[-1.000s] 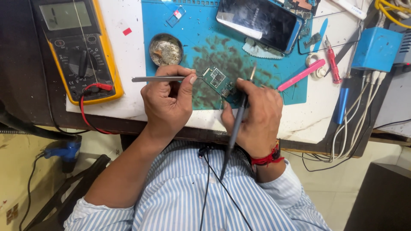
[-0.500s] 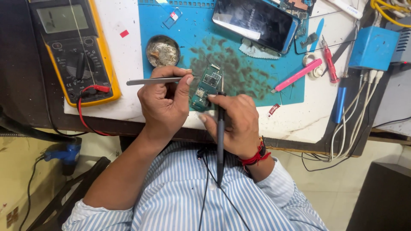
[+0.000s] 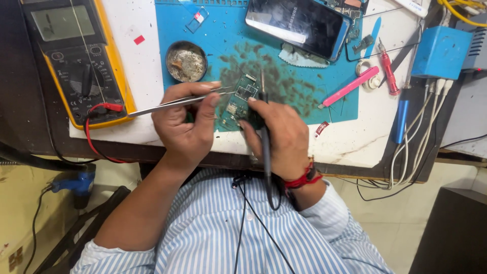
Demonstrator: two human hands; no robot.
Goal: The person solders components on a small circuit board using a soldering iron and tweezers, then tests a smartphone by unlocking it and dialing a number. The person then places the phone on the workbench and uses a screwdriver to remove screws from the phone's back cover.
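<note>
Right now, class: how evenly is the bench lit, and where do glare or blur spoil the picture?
Head view: soft, even light; faint shadows under the left hand and right hand; pale glare on the phone screen and multimeter display; circuit board and tweezers fairly sharp; edges slightly bowed.

- An electronics repair workshop, by every sign on the bench.
- A white, scuffed surface (image 3: 355,142) carries a blue work mat (image 3: 223,35), stained dark in the middle.
- A yellow multimeter (image 3: 76,61) with a red lead sits at one end.
- A phone (image 3: 299,23) with a dark screen lies at the mat's far edge.
- A green circuit board (image 3: 241,104) lies on the mat, with metal tweezers (image 3: 177,102) over it.
- A round tin of grey residue (image 3: 186,62) sits nearby.
- A red screwdriver (image 3: 388,73), a pink pry tool (image 3: 350,86) and a blue box (image 3: 439,50) with white cables fill the other end.
</note>
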